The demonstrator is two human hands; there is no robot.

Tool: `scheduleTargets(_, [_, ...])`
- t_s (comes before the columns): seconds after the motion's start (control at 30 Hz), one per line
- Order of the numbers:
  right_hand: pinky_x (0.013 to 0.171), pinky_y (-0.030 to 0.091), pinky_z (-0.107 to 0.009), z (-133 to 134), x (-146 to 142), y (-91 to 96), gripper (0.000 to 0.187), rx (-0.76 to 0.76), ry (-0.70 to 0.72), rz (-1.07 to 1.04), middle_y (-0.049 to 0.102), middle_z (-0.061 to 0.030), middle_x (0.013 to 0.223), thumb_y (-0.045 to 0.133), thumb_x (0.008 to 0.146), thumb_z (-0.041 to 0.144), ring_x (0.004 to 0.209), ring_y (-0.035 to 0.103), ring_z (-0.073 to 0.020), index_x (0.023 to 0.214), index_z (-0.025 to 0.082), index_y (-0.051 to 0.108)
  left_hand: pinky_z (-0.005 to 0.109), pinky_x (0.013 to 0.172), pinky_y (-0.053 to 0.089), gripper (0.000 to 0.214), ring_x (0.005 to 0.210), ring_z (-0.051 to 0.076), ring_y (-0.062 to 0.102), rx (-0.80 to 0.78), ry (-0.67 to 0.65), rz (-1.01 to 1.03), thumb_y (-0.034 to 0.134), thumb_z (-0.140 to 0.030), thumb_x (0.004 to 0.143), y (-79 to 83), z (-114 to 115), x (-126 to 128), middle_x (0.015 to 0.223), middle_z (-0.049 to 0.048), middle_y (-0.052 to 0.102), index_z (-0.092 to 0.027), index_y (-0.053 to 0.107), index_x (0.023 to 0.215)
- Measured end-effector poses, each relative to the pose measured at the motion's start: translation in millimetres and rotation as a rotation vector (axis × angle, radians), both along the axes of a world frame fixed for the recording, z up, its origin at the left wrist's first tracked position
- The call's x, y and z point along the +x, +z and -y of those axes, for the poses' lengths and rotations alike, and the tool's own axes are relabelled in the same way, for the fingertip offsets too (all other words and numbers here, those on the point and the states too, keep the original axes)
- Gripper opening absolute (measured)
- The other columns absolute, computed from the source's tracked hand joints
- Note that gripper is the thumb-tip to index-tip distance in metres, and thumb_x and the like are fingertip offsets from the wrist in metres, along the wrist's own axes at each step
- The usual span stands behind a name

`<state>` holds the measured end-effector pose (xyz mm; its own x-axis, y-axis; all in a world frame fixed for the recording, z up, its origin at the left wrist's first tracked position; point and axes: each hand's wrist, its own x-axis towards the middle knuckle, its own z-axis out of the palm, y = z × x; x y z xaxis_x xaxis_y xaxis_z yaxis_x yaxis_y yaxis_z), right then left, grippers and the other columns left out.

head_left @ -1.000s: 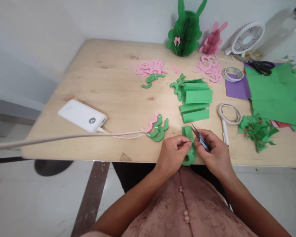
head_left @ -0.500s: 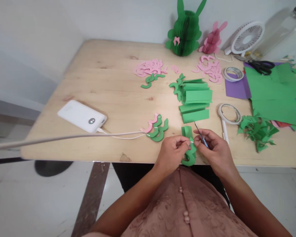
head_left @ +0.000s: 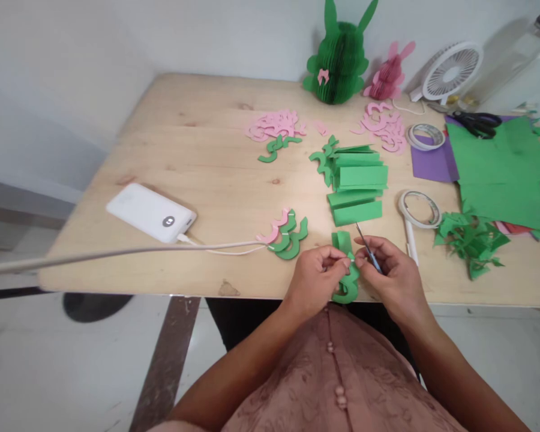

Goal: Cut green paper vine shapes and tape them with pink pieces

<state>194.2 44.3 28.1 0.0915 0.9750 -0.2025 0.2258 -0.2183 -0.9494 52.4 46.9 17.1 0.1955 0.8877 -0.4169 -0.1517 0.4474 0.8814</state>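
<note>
My left hand (head_left: 317, 276) pinches a curly green paper cut-out (head_left: 347, 287) at the near table edge. My right hand (head_left: 389, 273) is closed on small scissors (head_left: 368, 247) with blue handles; their blades point up and away, and its fingertips touch the same cut-out. A folded green paper piece (head_left: 342, 241) lies just beyond my hands. Cut green and pink shapes (head_left: 287, 231) lie to the left of my left hand.
A stack of folded green strips (head_left: 357, 183), pink cut-outs (head_left: 274, 125), tape rolls (head_left: 418, 207), green scraps (head_left: 470, 237), green sheets (head_left: 504, 168), black scissors (head_left: 477, 120), a fan (head_left: 450, 72), two paper rabbits (head_left: 339, 54) and a white power bank (head_left: 150, 211) with its cable sit on the wooden table (head_left: 198, 150).
The scissors' blades have closed and drawn back from the paper. My hands have moved slightly closer together on the green cut-out.
</note>
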Motion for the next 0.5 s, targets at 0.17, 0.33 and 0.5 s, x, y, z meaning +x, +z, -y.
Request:
scheduleTargets(0.17, [0.062,0.049,-0.024,0.7,2.2,0.0,0.031,-0.029,0.005,-0.030,0.065,0.0006,0.075,0.070,0.071,0.028,0.068,0.062,-0.0131,0.099,0.019,0.064,0.016,0.041,0.038,0.015,0.043,0.005,0.047,0.020,-0.012,-0.003,0.059,-0.026,0.076,1.1,0.0,0.1,0.059,-0.0021,0.057,-0.014,0.062,0.068])
scheduleTargets(0.33, [0.060,0.047,-0.023,-1.6,1.4,-1.7,0.033,-0.026,0.012,-0.040,0.063,0.0018,0.073,0.072,0.069,0.028,0.066,0.059,-0.0122,0.099,0.019,0.064,0.015,0.041,0.039,0.015,0.043,0.005,0.047,0.047,-0.025,0.007,0.056,-0.025,0.078,0.3,0.6,-0.5,0.061,-0.0020,0.057,-0.014,0.059,0.069])
scheduleTargets(0.5, [0.059,0.046,-0.023,-4.3,-0.3,-4.1,0.035,-0.021,0.006,-0.026,0.062,0.0016,0.073,0.072,0.069,0.028,0.065,0.058,-0.0123,0.101,0.018,0.063,0.017,0.040,0.037,0.014,0.041,0.006,0.046,0.052,-0.038,-0.012,0.055,-0.026,0.079,-3.8,2.9,-2.0,0.061,-0.0039,0.055,-0.016,0.059,0.087])
